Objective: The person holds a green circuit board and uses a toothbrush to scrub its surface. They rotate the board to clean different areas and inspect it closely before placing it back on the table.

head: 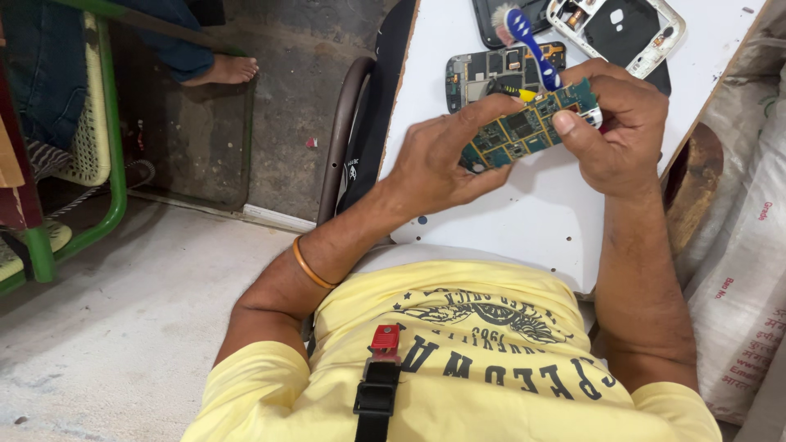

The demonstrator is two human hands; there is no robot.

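1. The circuit board (524,127) is a long green strip covered in dark chips and gold lines, held in the air just above the white bench (524,213), between the two hands.
2. Its long axis runs on a slant: the near end sits low on the left, the far end rises to the right, toward the back of the bench. The chip side faces up.
3. The left hand (438,160) is closed on the board's lower left end, with the thumb under the near edge and the fingers curled over the far edge.
4. The right hand (618,127) is closed on the upper right end, its thumb pressed flat on the board's top face.
5. The right hand also grips a toothbrush (530,45) with a blue handle and a yellow tip; the bristle head points up and away from the board.
6. Just behind the board, a dark phone frame (483,74) lies flat on the bench with its insides showing.
7. Farther back lies a white phone shell (618,29), with a black cover (491,20) beside it.
8. An orange bangle (311,266) sits on the left forearm.
9. To the left, off the bench, a green chair (98,155) stands on the concrete floor (123,319), and another person's bare foot (225,69) rests beyond it.
10. Printed white sacks (745,245) lean at the right of the bench.
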